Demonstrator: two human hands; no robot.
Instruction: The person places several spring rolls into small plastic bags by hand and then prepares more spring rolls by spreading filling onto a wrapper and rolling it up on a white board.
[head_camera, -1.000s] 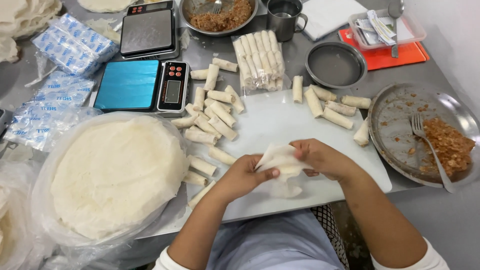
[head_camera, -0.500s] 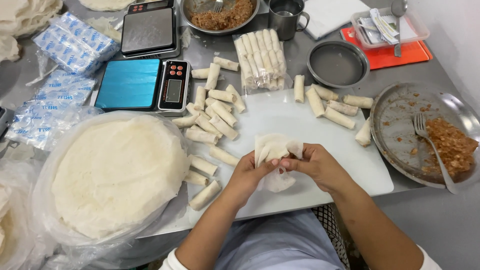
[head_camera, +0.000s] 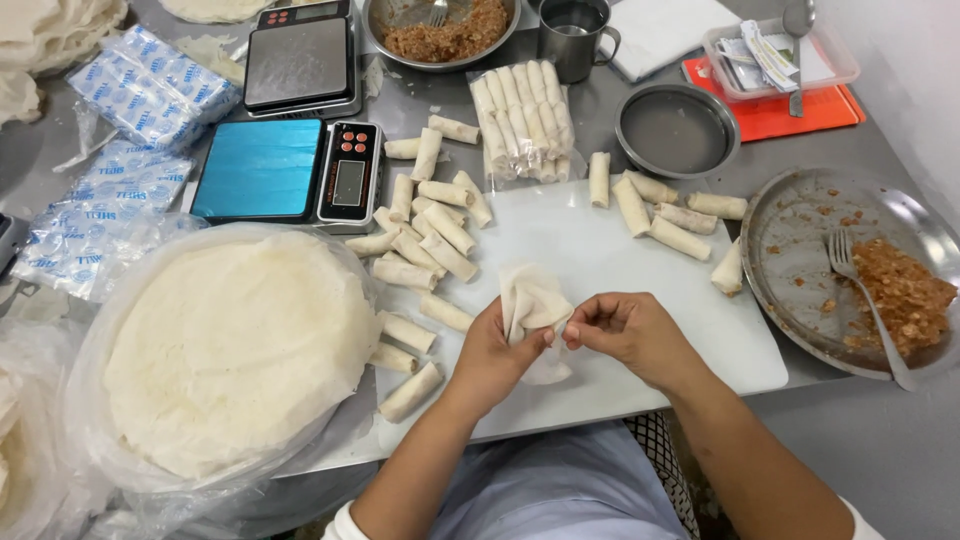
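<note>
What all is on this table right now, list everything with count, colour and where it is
wrapper sheet: one, off-white, held in both hands over the board
cutting board: one, white, centre
finished rolls: many loose, pale, on and left of the board
bagged rolls: one pack, pale, far centre
wrapper stack: one, cream, in plastic, left
scales: two, one blue-topped, one dark, far left
filling tray: one, metal, with fork, right
filling bowl: one, metal, far centre
empty pan: one, metal, far right
mug: one, metal, far centre
left hand: pinching the sheet
right hand: pinching the sheet
</note>
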